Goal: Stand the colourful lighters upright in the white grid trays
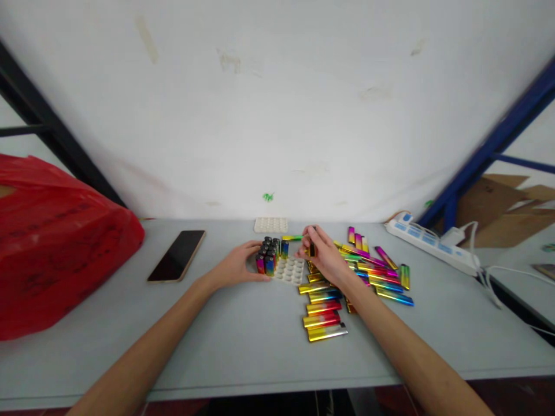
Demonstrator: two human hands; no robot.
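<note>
A white tray with rows of round cups (289, 271) lies on the table. Upright lighters (266, 257) with shiny, coloured bodies and dark tops stand close together on its left part. My left hand (236, 266) curves round this group from the left, thumb in front and fingers behind; some fingertips are hidden. Over the tray's right side, my right hand (321, 254) is closed on a lighter (312, 249), held roughly upright, dark and gold where it shows. To the right lies a loose pile of shiny lighters (381, 278), partly covered by my right forearm.
A second white cupped tray (271, 225) lies by the wall. At the left are a phone (177, 257) and a large red plastic bag (60, 248). A white power strip (433, 245) with cables runs along the right. Cardboard (498, 211) stands beyond the blue frame (489, 144).
</note>
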